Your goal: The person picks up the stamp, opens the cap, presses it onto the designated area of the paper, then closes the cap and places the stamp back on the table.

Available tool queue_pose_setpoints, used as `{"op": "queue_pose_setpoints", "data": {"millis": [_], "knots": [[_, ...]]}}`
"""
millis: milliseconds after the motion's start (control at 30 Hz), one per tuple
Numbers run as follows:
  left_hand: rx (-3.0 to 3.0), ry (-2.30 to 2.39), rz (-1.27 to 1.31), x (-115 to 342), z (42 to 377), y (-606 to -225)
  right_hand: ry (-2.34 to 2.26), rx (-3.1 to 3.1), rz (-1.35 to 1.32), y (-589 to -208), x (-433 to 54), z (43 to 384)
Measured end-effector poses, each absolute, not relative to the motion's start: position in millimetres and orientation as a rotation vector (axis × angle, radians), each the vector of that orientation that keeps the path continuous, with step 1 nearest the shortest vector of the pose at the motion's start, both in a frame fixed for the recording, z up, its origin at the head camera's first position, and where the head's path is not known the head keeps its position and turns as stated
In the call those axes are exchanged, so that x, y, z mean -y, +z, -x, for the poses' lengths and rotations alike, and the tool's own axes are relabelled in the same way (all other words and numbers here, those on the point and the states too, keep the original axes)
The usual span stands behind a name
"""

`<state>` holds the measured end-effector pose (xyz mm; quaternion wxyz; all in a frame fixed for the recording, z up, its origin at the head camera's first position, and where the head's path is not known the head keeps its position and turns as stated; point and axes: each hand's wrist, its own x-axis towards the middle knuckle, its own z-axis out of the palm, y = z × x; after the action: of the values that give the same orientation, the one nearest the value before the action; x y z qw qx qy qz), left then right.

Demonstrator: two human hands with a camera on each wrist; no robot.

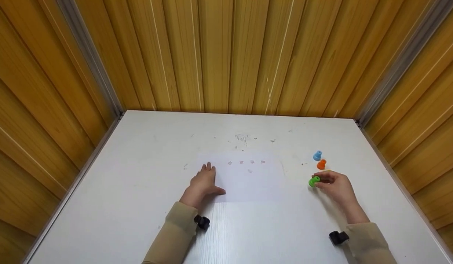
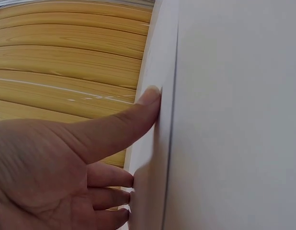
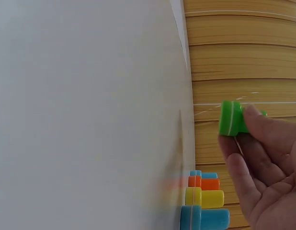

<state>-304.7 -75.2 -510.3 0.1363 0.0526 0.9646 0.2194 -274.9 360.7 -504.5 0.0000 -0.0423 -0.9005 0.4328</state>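
Note:
My right hand pinches a green toy stamp between thumb and fingers. In the right wrist view the green stamp is raised off the table, its wide base facing the tabletop side. My left hand rests on the left part of a white sheet of paper, fingers extended and thumb spread near the front edge. A row of small reddish prints runs along the sheet's upper part, with a fainter mark below. The green stamp is to the right of the sheet.
Beyond my right hand stand a light blue stamp and an orange stamp. The right wrist view also shows a yellow stamp and a nearer blue stamp. Wood-patterned panels enclose the white table.

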Motion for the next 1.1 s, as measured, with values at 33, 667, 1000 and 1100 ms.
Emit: {"op": "queue_pose_setpoints", "data": {"millis": [33, 667, 1000, 1100], "knots": [[-2.791, 0.628, -0.159, 75.3, 305.1, -509.9, 1.343, 2.848, 0.134, -504.8, -360.5, 275.0], [-2.792, 0.636, -0.125, 72.5, 304.2, -511.7, 1.245, 3.031, 0.164, -506.5, -359.3, 275.9], [-2.783, 0.658, -0.153, 75.4, 304.7, -509.4, 1.244, 3.033, 0.128, -505.7, -357.7, 277.7], [-2.782, 0.654, -0.174, 76.7, 305.7, -510.5, 1.238, 3.027, 0.101, -503.6, -356.1, 276.3]]}}
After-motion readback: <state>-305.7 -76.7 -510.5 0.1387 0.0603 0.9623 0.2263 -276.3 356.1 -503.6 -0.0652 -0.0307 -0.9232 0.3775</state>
